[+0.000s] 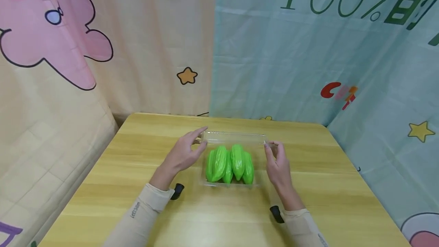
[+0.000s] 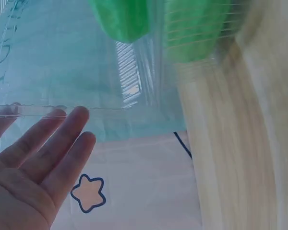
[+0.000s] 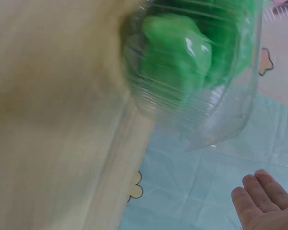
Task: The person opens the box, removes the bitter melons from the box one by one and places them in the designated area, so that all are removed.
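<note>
A clear plastic clamshell box point(image 1: 228, 185) sits on the table, holding several bright green, ridged, elongated pieces point(image 1: 237, 162) that look like bitter melons. Its clear lid point(image 1: 234, 137) is raised at the far side. At the lid's left edge is my left hand point(image 1: 183, 153), with fingers extended; in the left wrist view its fingertips point(image 2: 79, 115) meet the lid's rim. Over on the right, my right hand point(image 1: 278, 165) has thumb and fingertips close to the lid's right corner. The right wrist view shows those fingers point(image 3: 264, 194) straight, beside the lid's edge.
The wooden-patterned table point(image 1: 137, 170) ends at the far side by a printed curtain point(image 1: 267, 68). Black wrist straps show near the cuffs of both sleeves point(image 1: 147, 205). A pale tiled-pattern cloth point(image 1: 44, 163) hangs along the left side.
</note>
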The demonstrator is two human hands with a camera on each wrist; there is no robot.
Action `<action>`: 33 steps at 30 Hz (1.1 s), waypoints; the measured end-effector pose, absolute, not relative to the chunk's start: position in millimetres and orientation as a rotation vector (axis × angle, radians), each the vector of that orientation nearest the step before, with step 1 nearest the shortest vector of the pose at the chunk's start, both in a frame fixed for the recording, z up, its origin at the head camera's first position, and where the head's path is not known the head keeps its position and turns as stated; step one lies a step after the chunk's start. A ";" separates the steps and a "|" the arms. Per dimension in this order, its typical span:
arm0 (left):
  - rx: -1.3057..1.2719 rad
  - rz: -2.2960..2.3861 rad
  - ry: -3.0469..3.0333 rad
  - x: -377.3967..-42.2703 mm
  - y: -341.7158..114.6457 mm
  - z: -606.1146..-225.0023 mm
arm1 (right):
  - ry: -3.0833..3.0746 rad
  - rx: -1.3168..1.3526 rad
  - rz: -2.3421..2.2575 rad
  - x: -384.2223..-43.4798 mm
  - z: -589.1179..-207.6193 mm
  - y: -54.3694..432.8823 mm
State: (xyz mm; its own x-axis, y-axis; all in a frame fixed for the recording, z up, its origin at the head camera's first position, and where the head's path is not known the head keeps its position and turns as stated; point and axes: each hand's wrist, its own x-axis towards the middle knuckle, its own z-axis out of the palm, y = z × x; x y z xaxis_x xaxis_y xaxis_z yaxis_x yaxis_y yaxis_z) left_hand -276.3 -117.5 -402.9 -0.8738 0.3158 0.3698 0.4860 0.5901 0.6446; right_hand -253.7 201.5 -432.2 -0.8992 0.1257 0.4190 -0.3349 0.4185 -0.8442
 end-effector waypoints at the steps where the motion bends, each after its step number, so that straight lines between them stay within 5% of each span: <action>1: -0.645 -1.178 -2.591 -277.1 -117.8 -402.0 | -2.238 0.191 1.492 -256.4 -431.2 199.9; 22: -0.685 -1.833 -2.279 -332.1 -111.8 -431.4 | -2.267 0.399 1.971 -323.9 -448.0 206.4; 33: -0.618 -2.138 -2.184 -344.8 -105.0 -456.2 | -2.216 0.373 2.125 -326.3 -464.3 214.1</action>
State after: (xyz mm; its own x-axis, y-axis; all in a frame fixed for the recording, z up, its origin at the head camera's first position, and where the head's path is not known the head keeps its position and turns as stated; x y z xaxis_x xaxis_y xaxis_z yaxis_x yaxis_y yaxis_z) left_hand -344.8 -105.0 -456.2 -0.9212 0.2613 0.2882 0.2936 -0.0191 0.9557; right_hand -326.3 214.1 -464.3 -0.9698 -0.1388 0.2007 -0.2064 0.0275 -0.9781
